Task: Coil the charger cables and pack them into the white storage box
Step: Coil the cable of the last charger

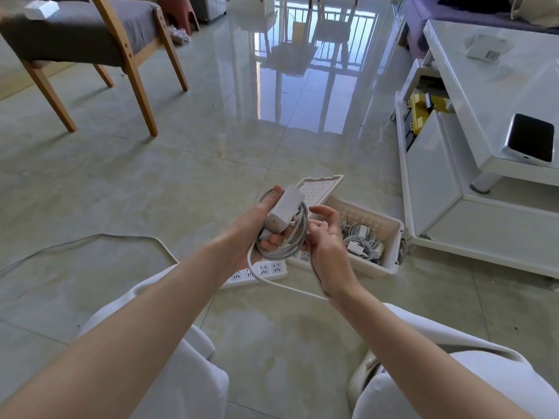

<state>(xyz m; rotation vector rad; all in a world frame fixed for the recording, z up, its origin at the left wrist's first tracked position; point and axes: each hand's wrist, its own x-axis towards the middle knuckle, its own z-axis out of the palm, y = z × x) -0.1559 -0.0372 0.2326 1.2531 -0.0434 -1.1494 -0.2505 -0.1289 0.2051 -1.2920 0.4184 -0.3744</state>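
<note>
My left hand (257, 228) grips a white charger brick (284, 211) with several loops of its white cable (298, 237) wound around the fingers. My right hand (328, 240) is beside it, fingers curled on the cable, and the loose end trails down past my right wrist. The white storage box (390, 246) sits on the floor just behind my hands, holding several coiled white chargers (361, 240). Its lid (320, 189) lies flat beyond it.
A white power strip (260, 272) lies on the tiled floor under my hands, its cord (90, 238) running off left. A white low table (484, 122) with a phone (529, 140) stands right. A wooden chair (90, 40) is at far left.
</note>
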